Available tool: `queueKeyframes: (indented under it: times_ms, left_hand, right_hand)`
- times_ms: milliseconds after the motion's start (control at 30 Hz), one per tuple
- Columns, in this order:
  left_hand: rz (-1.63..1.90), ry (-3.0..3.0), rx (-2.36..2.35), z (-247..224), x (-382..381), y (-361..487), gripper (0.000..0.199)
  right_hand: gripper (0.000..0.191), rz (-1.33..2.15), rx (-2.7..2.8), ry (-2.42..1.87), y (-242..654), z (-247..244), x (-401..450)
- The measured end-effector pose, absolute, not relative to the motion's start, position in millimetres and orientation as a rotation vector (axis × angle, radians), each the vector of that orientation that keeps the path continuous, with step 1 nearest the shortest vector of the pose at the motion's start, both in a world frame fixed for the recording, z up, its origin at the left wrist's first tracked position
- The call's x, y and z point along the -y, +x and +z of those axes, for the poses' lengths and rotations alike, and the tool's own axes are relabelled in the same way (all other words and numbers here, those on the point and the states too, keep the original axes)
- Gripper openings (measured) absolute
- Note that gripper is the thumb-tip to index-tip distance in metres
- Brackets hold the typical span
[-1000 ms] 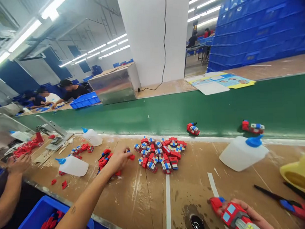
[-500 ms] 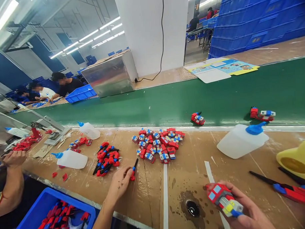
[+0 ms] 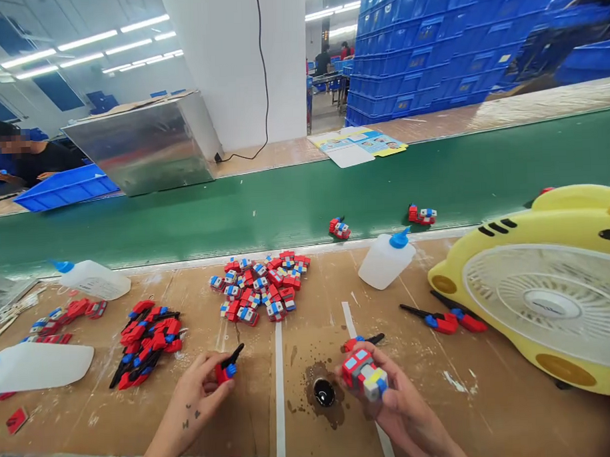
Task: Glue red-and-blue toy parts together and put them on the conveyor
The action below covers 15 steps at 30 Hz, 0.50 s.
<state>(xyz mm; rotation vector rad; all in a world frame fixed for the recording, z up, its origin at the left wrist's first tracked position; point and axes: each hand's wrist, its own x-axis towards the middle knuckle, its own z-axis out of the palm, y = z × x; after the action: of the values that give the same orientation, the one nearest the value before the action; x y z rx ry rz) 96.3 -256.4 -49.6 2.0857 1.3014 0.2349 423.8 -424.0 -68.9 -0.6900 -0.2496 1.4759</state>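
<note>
My left hand [image 3: 198, 392] pinches a small red and blue part with a black rod [image 3: 228, 368] above the brown work surface. In my right hand [image 3: 404, 402] is a red, grey and yellow toy vehicle body [image 3: 363, 373], its windows light blue. Just behind it lies another red part with a black rod [image 3: 371, 339], partly hidden by that hand. Between my hands a round black pool of liquid [image 3: 323, 392] sits on stained board. A heap of red and white vehicle bodies [image 3: 262, 288] lies further back, and a pile of red parts with black rods [image 3: 146, 341] is at left.
A yellow fan [image 3: 547, 300] stands at right, with red and black parts [image 3: 443, 320] beside it. White bottles [image 3: 386, 260] with blue tips stand or lie around. Behind runs a green belt [image 3: 284, 209] carrying toy pieces. A person [image 3: 37, 158] sits beyond it at far left.
The view has turned right, bringing the fan into sight. My left hand has lifted the red part with the black rod off the surface. The toy body is still in my right hand, closer to my left.
</note>
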Motion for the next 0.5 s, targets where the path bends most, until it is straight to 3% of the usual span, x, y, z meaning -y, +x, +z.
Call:
queueKeyframes:
  times_ms: [200,333,500]
  left_hand:
    - [0.503,2.436,-0.624,-30,287,162,0.032]
    - [0.349,2.837,-0.093,-14,300,195,0.034]
    - [0.121,3.0,0.048,-4,301,209,0.026]
  right_hand:
    - [0.045,1.419,-0.008,-0.604,421,-72,423]
    - [0.046,1.389,0.017,-0.657,423,-68,426]
    - [0.049,1.379,0.054,-0.716,427,-76,435]
